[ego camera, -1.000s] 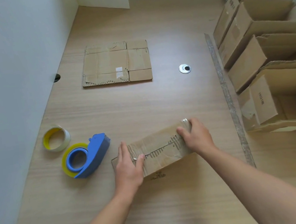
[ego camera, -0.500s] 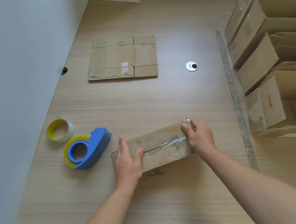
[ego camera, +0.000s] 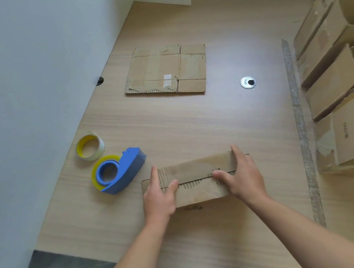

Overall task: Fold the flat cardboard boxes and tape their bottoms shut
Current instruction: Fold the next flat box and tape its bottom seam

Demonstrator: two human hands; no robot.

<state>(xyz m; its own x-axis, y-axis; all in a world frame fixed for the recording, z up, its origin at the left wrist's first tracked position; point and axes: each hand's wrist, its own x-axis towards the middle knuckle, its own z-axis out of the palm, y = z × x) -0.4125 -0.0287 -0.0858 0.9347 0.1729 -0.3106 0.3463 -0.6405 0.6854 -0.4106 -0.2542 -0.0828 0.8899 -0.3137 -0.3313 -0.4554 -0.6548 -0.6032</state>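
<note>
A small brown cardboard box (ego camera: 199, 187) lies on its side near the front edge of the wooden counter (ego camera: 193, 126), its taped bottom facing up. The two flaps meet in a dark seam that runs left to right, and the card is creased and frayed along it. The left hand (ego camera: 158, 199) lies flat over the box's left end, its fingers (ego camera: 154, 175) straight and released, pressing down on the flaps with the thumb at the seam. The right hand (ego camera: 243, 176) covers the right end in the same way, fingers stretched to the far edge and thumb (ego camera: 220, 174) laid along the seam, grasping nothing. Just left of the box sits a blue tape dispenser (ego camera: 126, 172) loaded with a yellow-cored roll, and beyond it a loose tape roll (ego camera: 90, 147) stands near the white wall (ego camera: 25, 88). Farther back, well apart from the hands, a flat cardboard sheet (ego camera: 166, 70) lies unfolded, with a round metal grommet (ego camera: 248, 82) to its right. A grey strip (ego camera: 298, 114) runs along the counter, and past it folded boxes (ego camera: 336, 76) are crowded together at the right.
</note>
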